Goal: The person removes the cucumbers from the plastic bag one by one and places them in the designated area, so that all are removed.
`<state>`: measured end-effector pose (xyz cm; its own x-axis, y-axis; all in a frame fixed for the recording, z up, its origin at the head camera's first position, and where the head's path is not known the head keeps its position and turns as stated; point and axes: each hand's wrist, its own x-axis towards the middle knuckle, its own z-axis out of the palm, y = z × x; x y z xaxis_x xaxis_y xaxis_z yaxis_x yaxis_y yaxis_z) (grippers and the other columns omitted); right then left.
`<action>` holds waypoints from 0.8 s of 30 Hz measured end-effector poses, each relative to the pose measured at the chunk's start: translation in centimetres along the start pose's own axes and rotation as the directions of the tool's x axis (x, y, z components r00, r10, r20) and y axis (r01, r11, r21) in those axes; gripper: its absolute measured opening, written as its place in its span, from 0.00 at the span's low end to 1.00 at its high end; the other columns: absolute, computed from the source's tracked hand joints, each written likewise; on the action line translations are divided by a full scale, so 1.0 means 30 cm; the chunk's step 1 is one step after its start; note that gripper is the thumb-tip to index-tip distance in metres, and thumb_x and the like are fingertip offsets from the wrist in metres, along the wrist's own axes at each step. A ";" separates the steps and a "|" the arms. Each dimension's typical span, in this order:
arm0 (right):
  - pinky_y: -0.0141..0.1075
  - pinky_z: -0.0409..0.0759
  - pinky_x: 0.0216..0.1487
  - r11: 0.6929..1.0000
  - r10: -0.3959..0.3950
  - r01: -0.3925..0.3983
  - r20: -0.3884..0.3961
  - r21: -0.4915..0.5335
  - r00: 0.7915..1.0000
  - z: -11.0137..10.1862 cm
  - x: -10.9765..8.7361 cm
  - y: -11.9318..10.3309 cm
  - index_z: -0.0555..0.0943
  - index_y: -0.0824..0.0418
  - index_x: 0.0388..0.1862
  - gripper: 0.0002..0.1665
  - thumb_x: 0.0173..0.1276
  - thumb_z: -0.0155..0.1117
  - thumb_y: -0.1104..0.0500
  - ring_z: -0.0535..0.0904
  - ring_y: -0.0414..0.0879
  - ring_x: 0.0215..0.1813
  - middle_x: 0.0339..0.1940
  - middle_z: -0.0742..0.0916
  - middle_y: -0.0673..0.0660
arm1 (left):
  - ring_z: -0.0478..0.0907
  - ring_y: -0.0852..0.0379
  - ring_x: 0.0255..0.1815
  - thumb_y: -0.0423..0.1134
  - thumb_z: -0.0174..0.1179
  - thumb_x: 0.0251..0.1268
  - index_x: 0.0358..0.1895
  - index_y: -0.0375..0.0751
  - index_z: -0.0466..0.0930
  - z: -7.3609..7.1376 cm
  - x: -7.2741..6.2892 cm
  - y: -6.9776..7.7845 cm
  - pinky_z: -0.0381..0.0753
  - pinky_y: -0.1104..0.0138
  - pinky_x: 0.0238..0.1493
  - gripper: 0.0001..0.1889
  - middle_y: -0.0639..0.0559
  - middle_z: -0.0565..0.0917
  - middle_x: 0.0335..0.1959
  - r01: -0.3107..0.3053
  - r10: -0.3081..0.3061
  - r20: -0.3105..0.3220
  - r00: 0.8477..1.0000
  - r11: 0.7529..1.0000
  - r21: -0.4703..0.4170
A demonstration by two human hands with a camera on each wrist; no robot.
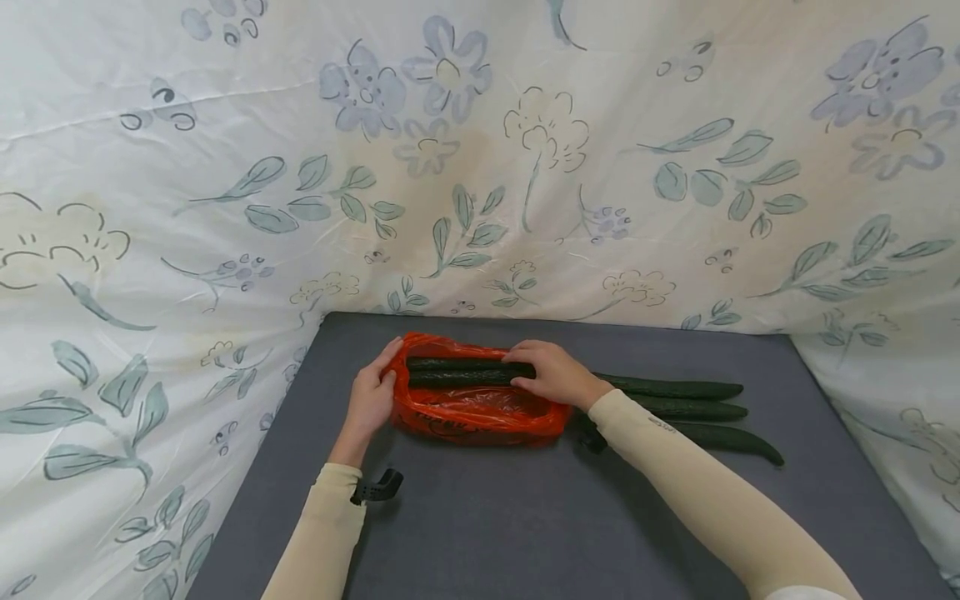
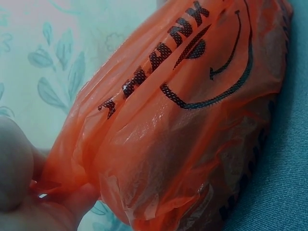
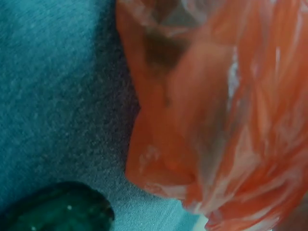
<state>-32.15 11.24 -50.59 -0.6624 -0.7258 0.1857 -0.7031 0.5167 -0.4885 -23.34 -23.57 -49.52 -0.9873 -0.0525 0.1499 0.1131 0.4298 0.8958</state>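
Observation:
A red plastic bag (image 1: 480, 427) lies on its side on the dark table, its mouth spread. Inside it, two long green cucumbers (image 1: 459, 378) rest side by side. My left hand (image 1: 371, 398) pinches the bag's left edge between thumb and fingers; the left wrist view shows the printed plastic (image 2: 149, 130) close up. With my right hand (image 1: 557, 375) I grip the right end of the cucumbers in the bag, fingers over the far side and thumb in front. The right wrist view has the bag's side (image 3: 192, 120), while the right fingers are hidden there.
Right of the bag lie three more cucumbers (image 1: 678, 388), partly behind my right forearm. One cucumber's rounded end (image 3: 62, 209) shows low in the right wrist view. Floral cloth (image 1: 525, 208) hangs behind and at both sides of the grey table (image 1: 480, 517).

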 end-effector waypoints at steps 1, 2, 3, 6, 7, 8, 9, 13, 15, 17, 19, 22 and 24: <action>0.55 0.80 0.69 1.000 -0.004 0.004 0.000 0.001 1.000 0.001 0.001 -0.002 0.86 0.58 0.68 0.25 0.74 0.77 0.57 0.82 0.55 0.66 0.65 0.86 0.57 | 0.59 0.48 0.85 0.23 0.45 0.84 0.84 0.41 0.67 0.000 0.001 0.000 0.63 0.49 0.81 0.30 0.52 0.66 0.84 0.000 0.000 0.001 1.000 1.000 -0.002; 0.55 0.80 0.69 1.000 -0.006 0.006 0.002 0.003 1.000 0.001 0.002 -0.006 0.86 0.59 0.68 0.25 0.74 0.77 0.57 0.82 0.55 0.66 0.65 0.86 0.57 | 0.58 0.48 0.85 0.23 0.45 0.84 0.84 0.40 0.67 0.000 0.001 -0.001 0.63 0.49 0.81 0.30 0.51 0.66 0.84 0.000 0.000 0.001 1.000 1.000 -0.003; 0.55 0.80 0.69 1.000 -0.007 0.007 0.007 0.007 1.000 0.001 0.003 -0.009 0.86 0.59 0.68 0.25 0.74 0.77 0.57 0.82 0.55 0.66 0.65 0.86 0.57 | 0.58 0.48 0.85 0.23 0.45 0.84 0.84 0.40 0.67 0.000 0.001 -0.001 0.63 0.49 0.81 0.30 0.51 0.67 0.84 0.000 0.000 0.001 1.000 1.000 -0.006; 0.56 0.79 0.70 1.000 -0.012 0.012 0.029 -0.002 1.000 0.004 0.004 -0.016 0.86 0.60 0.68 0.25 0.75 0.77 0.57 0.82 0.56 0.67 0.66 0.86 0.58 | 0.58 0.49 0.86 0.22 0.45 0.84 0.84 0.39 0.67 0.001 0.001 -0.001 0.63 0.49 0.81 0.30 0.52 0.66 0.84 0.004 -0.004 0.002 1.000 1.000 -0.012; 0.56 0.79 0.70 1.000 -0.011 0.011 0.037 -0.005 0.999 0.005 0.005 -0.018 0.86 0.61 0.68 0.25 0.75 0.77 0.57 0.82 0.57 0.67 0.66 0.86 0.59 | 0.58 0.50 0.85 0.23 0.45 0.84 0.84 0.41 0.67 0.001 0.001 0.000 0.63 0.50 0.81 0.30 0.52 0.67 0.84 0.009 -0.009 0.001 1.000 1.000 -0.014; 0.57 0.78 0.70 1.000 -0.010 0.011 0.045 -0.012 0.999 0.007 0.006 -0.019 0.86 0.61 0.69 0.26 0.75 0.76 0.57 0.81 0.58 0.68 0.66 0.86 0.59 | 0.58 0.49 0.86 0.23 0.45 0.84 0.84 0.41 0.67 0.001 0.001 0.001 0.63 0.50 0.81 0.30 0.52 0.67 0.84 0.008 -0.008 0.001 1.000 1.000 -0.013; 0.57 0.78 0.70 1.000 -0.010 0.011 0.052 -0.020 0.999 0.010 0.006 -0.019 0.86 0.61 0.69 0.26 0.75 0.76 0.57 0.81 0.58 0.68 0.66 0.86 0.60 | 0.58 0.49 0.85 0.23 0.45 0.84 0.84 0.42 0.67 0.001 0.001 0.001 0.63 0.50 0.81 0.30 0.52 0.67 0.84 0.009 -0.009 0.002 1.000 1.000 -0.014; 0.57 0.77 0.72 0.999 0.016 -0.013 0.062 -0.047 0.998 0.020 0.014 -0.012 0.85 0.61 0.69 0.26 0.75 0.76 0.57 0.80 0.58 0.69 0.67 0.85 0.60 | 0.59 0.48 0.85 0.23 0.46 0.84 0.84 0.42 0.67 0.001 0.001 0.001 0.63 0.49 0.80 0.30 0.52 0.67 0.84 0.005 -0.005 0.001 1.000 1.000 -0.008; 0.56 0.77 0.72 0.998 0.030 -0.026 0.066 -0.064 0.997 0.026 0.020 -0.007 0.85 0.60 0.70 0.27 0.75 0.76 0.57 0.79 0.58 0.70 0.68 0.85 0.60 | 0.59 0.49 0.85 0.23 0.46 0.85 0.84 0.42 0.67 0.001 0.002 -0.001 0.64 0.49 0.80 0.30 0.52 0.67 0.84 0.006 -0.006 0.002 1.000 1.000 -0.007; 0.55 0.76 0.72 0.996 0.045 -0.039 0.072 -0.081 0.996 0.033 0.026 -0.002 0.85 0.59 0.70 0.27 0.75 0.76 0.56 0.78 0.58 0.71 0.69 0.84 0.60 | 0.59 0.49 0.85 0.23 0.46 0.85 0.85 0.43 0.67 0.001 0.002 -0.004 0.63 0.50 0.80 0.30 0.53 0.67 0.84 0.005 -0.005 0.005 1.000 1.000 -0.007; 0.55 0.76 0.73 0.994 0.058 -0.051 0.076 -0.098 0.995 0.039 0.030 0.001 0.85 0.59 0.71 0.27 0.76 0.76 0.56 0.78 0.57 0.71 0.70 0.84 0.60 | 0.58 0.50 0.85 0.24 0.46 0.85 0.85 0.43 0.67 0.001 0.003 -0.005 0.63 0.50 0.80 0.30 0.53 0.67 0.84 0.005 -0.005 0.008 1.000 1.000 -0.008; 0.54 0.77 0.72 0.992 0.069 -0.061 0.073 -0.106 0.995 0.046 0.035 0.000 0.85 0.59 0.70 0.26 0.76 0.76 0.56 0.78 0.57 0.70 0.69 0.84 0.59 | 0.58 0.50 0.85 0.24 0.46 0.85 0.85 0.43 0.67 0.002 0.002 -0.006 0.63 0.50 0.80 0.30 0.54 0.67 0.84 0.004 -0.003 0.008 1.000 1.000 -0.012; 0.53 0.78 0.71 0.991 0.067 -0.059 0.068 -0.120 0.995 0.052 0.037 0.000 0.86 0.59 0.69 0.26 0.75 0.77 0.56 0.79 0.56 0.68 0.67 0.85 0.59 | 0.58 0.51 0.85 0.24 0.46 0.85 0.85 0.44 0.67 0.003 0.001 -0.006 0.64 0.50 0.80 0.30 0.54 0.67 0.84 0.005 -0.005 0.005 1.000 1.000 -0.013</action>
<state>-32.49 9.72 -51.72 -0.6892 -0.7185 0.0939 -0.6888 0.6093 -0.3929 -23.41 -23.57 -49.69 -0.9884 -0.0507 0.1434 0.1094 0.4178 0.9019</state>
